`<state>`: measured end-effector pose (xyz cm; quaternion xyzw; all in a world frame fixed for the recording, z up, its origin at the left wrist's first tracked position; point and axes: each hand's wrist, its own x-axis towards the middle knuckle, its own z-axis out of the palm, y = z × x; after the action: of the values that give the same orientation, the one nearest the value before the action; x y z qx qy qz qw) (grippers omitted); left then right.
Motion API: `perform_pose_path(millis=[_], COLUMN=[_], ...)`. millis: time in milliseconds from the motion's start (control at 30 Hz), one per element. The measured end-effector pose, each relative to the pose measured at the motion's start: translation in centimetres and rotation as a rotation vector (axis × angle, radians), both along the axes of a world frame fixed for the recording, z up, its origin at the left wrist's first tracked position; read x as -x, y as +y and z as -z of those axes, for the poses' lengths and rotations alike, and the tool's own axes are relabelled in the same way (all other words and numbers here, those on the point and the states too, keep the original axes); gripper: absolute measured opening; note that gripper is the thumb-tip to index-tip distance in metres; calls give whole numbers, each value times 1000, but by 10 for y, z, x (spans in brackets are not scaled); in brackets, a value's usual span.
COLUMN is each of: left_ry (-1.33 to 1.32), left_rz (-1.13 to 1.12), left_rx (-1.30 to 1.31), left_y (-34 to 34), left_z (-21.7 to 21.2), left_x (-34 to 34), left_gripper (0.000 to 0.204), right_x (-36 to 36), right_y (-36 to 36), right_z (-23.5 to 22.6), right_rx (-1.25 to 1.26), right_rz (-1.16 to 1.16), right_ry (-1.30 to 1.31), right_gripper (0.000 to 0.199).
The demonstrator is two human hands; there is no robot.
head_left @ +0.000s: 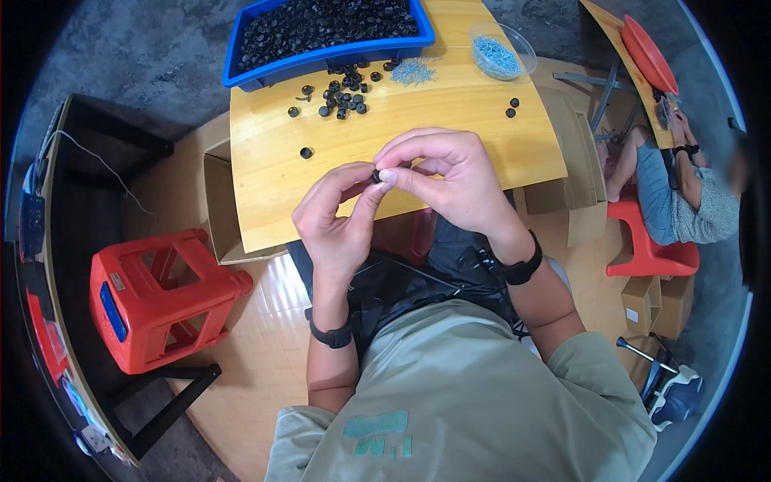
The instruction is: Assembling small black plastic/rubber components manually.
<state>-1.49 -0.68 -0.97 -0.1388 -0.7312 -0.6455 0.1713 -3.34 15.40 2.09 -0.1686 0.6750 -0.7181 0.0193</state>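
Over the near edge of the yellow wooden table (pixel 265 189), my left hand (pixel 339 210) and my right hand (pixel 450 175) meet fingertip to fingertip. Between them they pinch a small black round cap (pixel 376 176), mostly covered by the fingers. One loose black cap (pixel 306 153) lies on the tabletop beyond my left hand. Farther back is a cluster of similar caps (pixel 344 103), with a small heap of thin silvery screws or pins (pixel 414 72) to its right. A pair of caps (pixel 511 108) sits apart at the right.
A blue bin (pixel 337 55) full of black caps stands at the table's far side. Right of it is a clear bowl (pixel 526 60) of bluish metal pieces. Cardboard boxes (pixel 221 213) flank the table. A red stool (pixel 161 297) is at left; another person (pixel 691 189) sits at right.
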Motion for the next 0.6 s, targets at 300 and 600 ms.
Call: perform_pose_path(millis=[300, 600], left_ry=[102, -33], left_rz=[-17, -77], left_rx=[119, -166], left_y=[0, 9], left_z=[0, 8], left_x=[2, 2], left_gripper=[20, 17], right_x=[7, 9], right_y=[9, -1], right_z=[8, 22], right_rx=[206, 446], right_rz=[-118, -92], right_ry=[-276, -472], right_gripper=[12, 13])
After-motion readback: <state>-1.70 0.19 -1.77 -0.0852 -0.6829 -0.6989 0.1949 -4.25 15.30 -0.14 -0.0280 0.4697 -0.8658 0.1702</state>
